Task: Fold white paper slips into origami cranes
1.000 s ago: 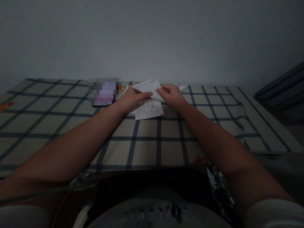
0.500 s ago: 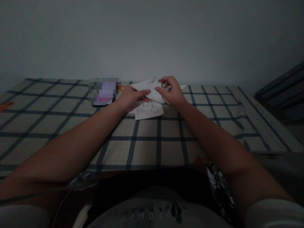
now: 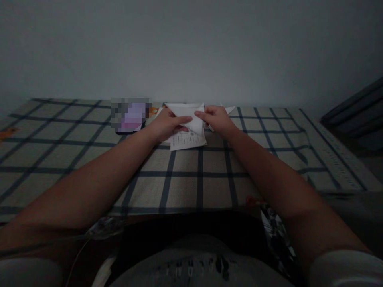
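Between my two hands is a white sheet of paper (image 3: 185, 111), partly folded, with its upper edge toward the wall. My left hand (image 3: 167, 122) grips its left side, thumb on top and fingers beneath. My right hand (image 3: 216, 118) pinches the right edge between thumb and fingers. Below the held sheet lies a printed paper (image 3: 188, 140) with lines of dark text, on the checked cloth. Other white paper (image 3: 229, 109) sticks out behind my right hand. The undersides of the fingers are hidden.
A phone (image 3: 131, 117) with a lit, partly blurred screen lies left of my left hand. The checked tablecloth (image 3: 143, 191) covers the table, which meets a plain wall (image 3: 191, 48). Dark folded fabric (image 3: 359, 111) stands at the right. A cable (image 3: 76, 255) hangs by my lap.
My right hand has come down slightly, its raised fingers closing on the paper's right edge. The upper part of the sheet now lies flatter and straighter. My left hand has barely moved.
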The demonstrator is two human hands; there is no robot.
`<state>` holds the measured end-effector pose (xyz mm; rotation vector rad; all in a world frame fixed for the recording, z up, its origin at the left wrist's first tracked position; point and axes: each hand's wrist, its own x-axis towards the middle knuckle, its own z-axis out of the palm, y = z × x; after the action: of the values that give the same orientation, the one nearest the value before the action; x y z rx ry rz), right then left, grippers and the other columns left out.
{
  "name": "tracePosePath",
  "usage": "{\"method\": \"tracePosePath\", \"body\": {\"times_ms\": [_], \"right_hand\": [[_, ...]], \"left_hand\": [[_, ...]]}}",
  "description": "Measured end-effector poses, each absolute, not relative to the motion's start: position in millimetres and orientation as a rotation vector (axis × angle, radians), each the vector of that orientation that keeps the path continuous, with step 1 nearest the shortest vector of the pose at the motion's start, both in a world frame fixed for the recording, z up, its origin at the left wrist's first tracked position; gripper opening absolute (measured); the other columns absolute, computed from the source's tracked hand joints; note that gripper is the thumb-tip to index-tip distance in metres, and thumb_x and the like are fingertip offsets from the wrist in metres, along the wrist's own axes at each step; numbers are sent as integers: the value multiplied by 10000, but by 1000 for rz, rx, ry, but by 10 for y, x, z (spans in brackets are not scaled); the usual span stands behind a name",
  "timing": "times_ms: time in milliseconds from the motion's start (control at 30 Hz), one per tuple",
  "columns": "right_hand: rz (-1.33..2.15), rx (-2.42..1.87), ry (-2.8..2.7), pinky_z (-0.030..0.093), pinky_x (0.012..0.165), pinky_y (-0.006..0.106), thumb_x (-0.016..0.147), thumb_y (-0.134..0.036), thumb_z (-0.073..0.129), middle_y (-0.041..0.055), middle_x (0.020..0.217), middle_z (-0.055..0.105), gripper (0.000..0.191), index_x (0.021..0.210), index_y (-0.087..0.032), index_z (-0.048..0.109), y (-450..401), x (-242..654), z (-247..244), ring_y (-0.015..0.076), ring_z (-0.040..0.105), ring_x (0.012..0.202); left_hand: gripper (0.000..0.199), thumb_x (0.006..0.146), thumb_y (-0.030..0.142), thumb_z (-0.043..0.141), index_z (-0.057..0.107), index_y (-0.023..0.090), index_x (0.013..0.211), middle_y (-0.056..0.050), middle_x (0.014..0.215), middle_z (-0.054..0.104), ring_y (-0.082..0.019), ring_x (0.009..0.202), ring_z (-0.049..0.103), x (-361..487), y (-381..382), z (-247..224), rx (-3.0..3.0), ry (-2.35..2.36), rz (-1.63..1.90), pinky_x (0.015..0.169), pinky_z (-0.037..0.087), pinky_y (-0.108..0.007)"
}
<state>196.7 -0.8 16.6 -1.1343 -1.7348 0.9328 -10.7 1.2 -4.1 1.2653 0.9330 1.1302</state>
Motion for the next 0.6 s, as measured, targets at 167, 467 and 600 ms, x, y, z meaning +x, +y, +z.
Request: {"method": "tracePosePath", "body": {"times_ms": [167,467,600], "right_hand": [[872,-1132,-1831,374,562,237,950,-488,689,-24,556,545,472,622,-158,609,3,1969,154,90,466,549],[961,-1084,-1732,438,577,207,951,-369,723,-36,550,567,377,658,-162,606,-6,1915,155,71,498,525],[963,-1067,-1711,451,589,205,964,-348,707,-32,556,580,378,649,-162,608,3,1927,149,71,514,530]], "left_hand": [[301,671,202,885,799,132,950,-125,1017,820,-218,815,779,-98,-20,5,1208,944,1174,580,607,-208],[242,683,194,888,759,122,876,-94,881,801,-154,659,735,-106,38,-35,1243,925,1211,484,528,-162],[271,696,221,891,767,118,914,-104,891,804,-176,677,751,-99,23,-31,1221,925,1172,497,566,-190]]}}
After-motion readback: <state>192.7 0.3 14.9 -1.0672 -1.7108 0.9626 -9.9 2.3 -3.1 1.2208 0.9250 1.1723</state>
